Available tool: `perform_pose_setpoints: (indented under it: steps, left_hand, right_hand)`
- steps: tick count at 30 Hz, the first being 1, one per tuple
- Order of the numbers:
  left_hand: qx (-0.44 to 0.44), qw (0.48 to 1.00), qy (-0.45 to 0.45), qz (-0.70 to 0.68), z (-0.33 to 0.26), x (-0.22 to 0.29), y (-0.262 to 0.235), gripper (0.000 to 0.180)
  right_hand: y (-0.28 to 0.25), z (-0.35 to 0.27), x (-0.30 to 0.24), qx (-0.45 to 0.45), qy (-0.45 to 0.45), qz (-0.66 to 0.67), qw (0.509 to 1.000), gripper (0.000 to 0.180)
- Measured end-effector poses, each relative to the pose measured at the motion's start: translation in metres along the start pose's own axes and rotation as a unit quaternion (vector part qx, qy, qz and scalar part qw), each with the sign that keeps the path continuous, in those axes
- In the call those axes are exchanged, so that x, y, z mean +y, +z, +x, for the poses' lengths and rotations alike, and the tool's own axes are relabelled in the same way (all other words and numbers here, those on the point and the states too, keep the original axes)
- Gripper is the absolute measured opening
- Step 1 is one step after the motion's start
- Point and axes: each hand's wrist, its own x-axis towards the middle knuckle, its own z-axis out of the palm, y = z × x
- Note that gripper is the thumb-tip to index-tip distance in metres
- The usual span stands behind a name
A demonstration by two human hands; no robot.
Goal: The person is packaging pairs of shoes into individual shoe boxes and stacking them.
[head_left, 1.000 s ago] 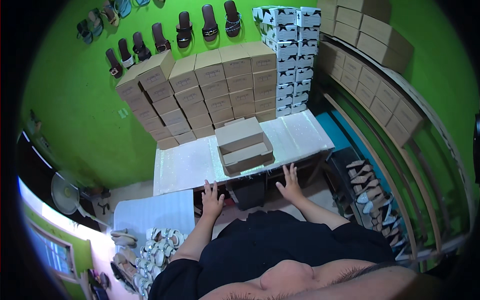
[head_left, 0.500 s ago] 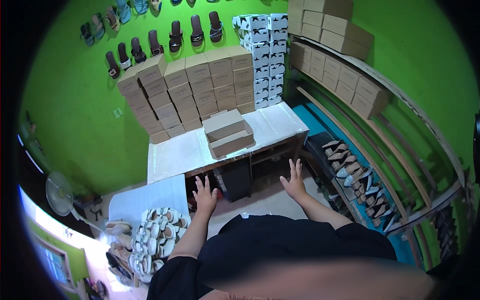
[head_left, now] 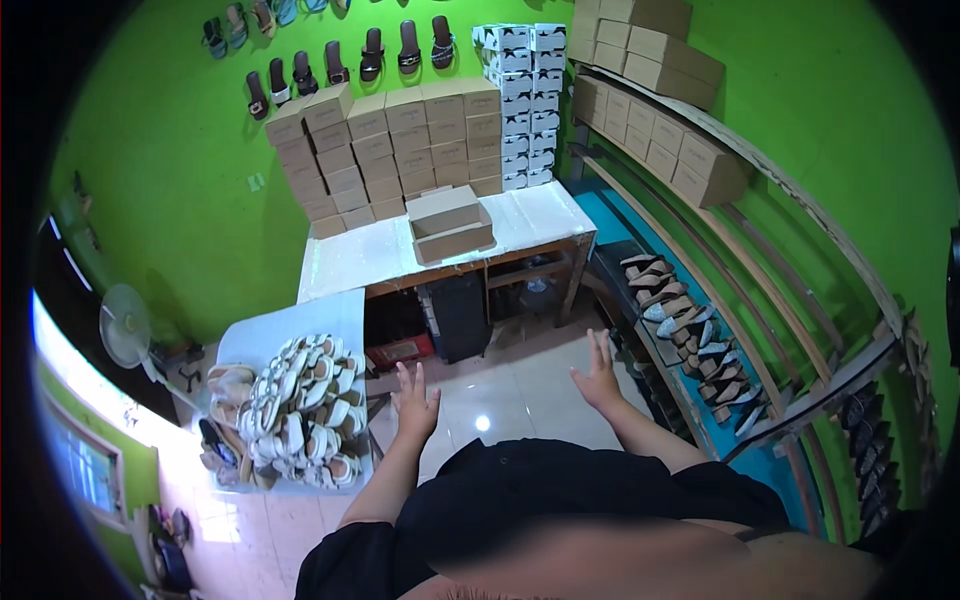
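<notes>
Both of my hands are raised in front of my body, empty, with fingers spread. My left hand [head_left: 414, 405] is closest to the pile of white sandals [head_left: 305, 405], which lies on a pale side table [head_left: 250, 325], but does not touch it. Over the tiled floor, my right hand [head_left: 598, 380] is held near the rack with a row of heeled shoes [head_left: 690, 335]. Beyond both hands, an open brown cardboard box [head_left: 452, 243] sits on the white-topped table [head_left: 350, 255], its lid raised at the back.
Stacked brown shoeboxes [head_left: 385, 150] and white patterned boxes [head_left: 515, 110] line the table's back. More brown boxes [head_left: 660, 140] sit on the right shelf. Sandals [head_left: 372, 55] hang on the green wall. A fan [head_left: 125, 325] stands at left; a dark bin [head_left: 458, 318] is under the table.
My view has shifted back, so the table and box appear higher and more floor shows. Both hands stay raised with spread fingers, still empty.
</notes>
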Motion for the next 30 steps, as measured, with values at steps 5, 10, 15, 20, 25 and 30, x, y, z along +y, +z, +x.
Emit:
perform_pose_setpoints:
  steps: [5, 10, 15, 20, 25, 30]
  left_hand:
    - [0.020, 1.000, 0.004, 0.010, -0.042, -0.012, -0.036, 0.070]
    - [0.062, 0.998, 0.020, -0.015, -0.069, -0.038, -0.079, 0.068]
    - [0.085, 0.992, 0.091, -0.028, -0.100, -0.085, -0.126, 0.069]
    - [0.079, 0.978, 0.186, 0.042, -0.150, -0.144, -0.209, 0.069]
    - [0.141, 0.977, 0.142, 0.075, -0.181, -0.235, -0.257, 0.068]
    - [0.179, 0.981, 0.058, 0.042, -0.187, -0.283, -0.278, 0.065]
  right_hand:
    - [-0.005, -0.033, -0.001, 0.023, 0.066, 0.024, 0.997, 0.093]
    - [0.002, -0.051, -0.058, 0.042, -0.007, -0.002, 0.999, 0.093]
    - [0.045, -0.074, -0.115, 0.042, -0.006, 0.045, 0.998, 0.088]
    - [0.120, -0.094, -0.185, 0.030, 0.000, 0.093, 0.995, 0.089]
    - [0.177, -0.113, -0.266, 0.009, -0.067, 0.113, 0.991, 0.088]
    - [0.194, -0.122, -0.311, -0.033, -0.124, 0.102, 0.986, 0.088]
